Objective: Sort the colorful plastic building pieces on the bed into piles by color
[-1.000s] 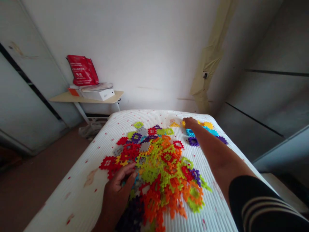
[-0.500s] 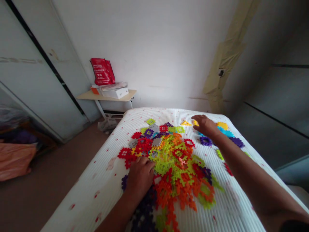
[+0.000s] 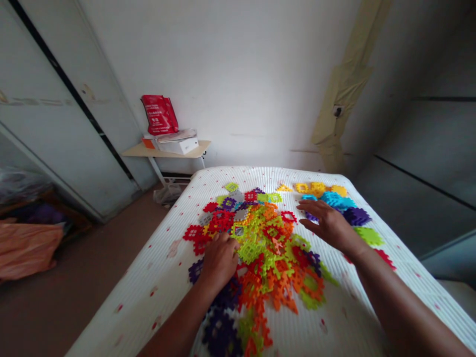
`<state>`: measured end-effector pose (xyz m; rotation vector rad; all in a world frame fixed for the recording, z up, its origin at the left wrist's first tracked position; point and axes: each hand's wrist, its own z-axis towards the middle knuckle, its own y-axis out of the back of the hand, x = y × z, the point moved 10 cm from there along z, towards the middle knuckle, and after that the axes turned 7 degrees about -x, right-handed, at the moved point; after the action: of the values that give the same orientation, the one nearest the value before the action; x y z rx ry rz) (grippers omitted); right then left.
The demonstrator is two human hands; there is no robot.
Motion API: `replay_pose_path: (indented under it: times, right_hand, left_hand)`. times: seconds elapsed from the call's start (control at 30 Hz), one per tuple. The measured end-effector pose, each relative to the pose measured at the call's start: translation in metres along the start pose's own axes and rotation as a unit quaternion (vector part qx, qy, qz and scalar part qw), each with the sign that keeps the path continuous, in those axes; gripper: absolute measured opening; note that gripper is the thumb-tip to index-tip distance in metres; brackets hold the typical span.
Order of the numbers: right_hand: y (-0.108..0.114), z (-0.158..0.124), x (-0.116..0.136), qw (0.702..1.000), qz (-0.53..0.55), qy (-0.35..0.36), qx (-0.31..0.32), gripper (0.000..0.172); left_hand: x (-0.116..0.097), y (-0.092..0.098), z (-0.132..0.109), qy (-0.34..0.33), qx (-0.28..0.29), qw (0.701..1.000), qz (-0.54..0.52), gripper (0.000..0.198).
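- Nearest, dark purple toothed pieces point(image 3: 222, 333) lie at the bottom of the heap, just beside the left forearm, with orange pieces point(image 3: 284, 292) to their right.
- The left hand point(image 3: 219, 259) rests over the left side of the mixed heap point(image 3: 256, 248), its fingers curled down; whether this grip holds a piece cannot be told. Purple pieces lie beneath and beside it, red pieces point(image 3: 222, 220) just beyond the knuckles.
- To the right of the heap, near the right forearm, lie a red piece point(image 3: 386, 258) and, a little farther, a green piece point(image 3: 369, 236).
- The right hand point(image 3: 322, 223) hangs between the heap and the groups by colour, thumb and fingers spread, with nothing seen in its grip. A purple frame piece point(image 3: 311, 216) shows partly behind it.
- Just beyond that hand are blue pieces point(image 3: 337, 200), with a purple stack point(image 3: 356, 216) to their right.
- Yellow pieces point(image 3: 317, 189) form a row farther off, near the far edge of the white ribbed cover point(image 3: 260, 173).
- Farthest, a small table point(image 3: 137, 150) by the wall bears a white box point(image 3: 182, 145) and a red bag point(image 3: 159, 115).
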<state>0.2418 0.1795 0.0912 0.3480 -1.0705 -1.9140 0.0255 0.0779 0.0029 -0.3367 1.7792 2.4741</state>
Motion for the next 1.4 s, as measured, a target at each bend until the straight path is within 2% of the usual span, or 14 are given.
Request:
replay_pose_path:
  times: [0.2,0.33,0.57,0.83,0.97,1.07,1.2,1.3,1.4]
  right_hand:
    - [-0.012,-0.003,0.003,1.0,0.003,0.015,0.023,0.027]
    - [-0.021,-0.005,0.007,0.999,0.007,0.024,0.039,0.027]
    - [-0.027,-0.004,0.022,0.997,0.022,0.052,0.056,0.025]
    - [-0.027,-0.005,0.027,0.996,0.038,0.054,0.059,0.026]
    - [-0.026,-0.003,0.036,0.996,0.053,0.06,0.043,0.023]
    - [-0.027,-0.004,0.05,0.995,0.075,0.068,0.018,0.023]
    - [-0.033,-0.009,0.082,0.99,0.102,0.097,-0.011,0.025]
    - [-0.043,-0.012,0.112,0.988,0.077,0.134,0.004,0.027]
    - [-0.055,-0.013,0.13,0.988,0.031,0.149,0.037,0.023]
  left_hand:
    - [0.003,0.002,-0.002,0.01,-0.018,0.999,-0.033,0.016]
    - [-0.002,0.005,-0.003,-0.006,-0.031,0.999,-0.013,0.017]
    - [-0.012,0.017,-0.006,-0.049,-0.099,0.994,0.018,0.016]
    - [-0.016,0.041,-0.011,-0.09,-0.193,0.976,-0.04,0.013]
    - [-0.019,0.05,-0.014,-0.104,-0.222,0.967,-0.07,0.01]
    - [-0.021,0.053,-0.016,-0.103,-0.228,0.965,-0.077,0.008]
    - [-0.027,0.053,-0.018,-0.113,-0.226,0.965,-0.073,0.011]
    - [-0.035,0.051,-0.02,-0.138,-0.22,0.963,-0.068,0.012]
    - [-0.041,0.05,-0.022,-0.154,-0.213,0.962,-0.072,0.013]
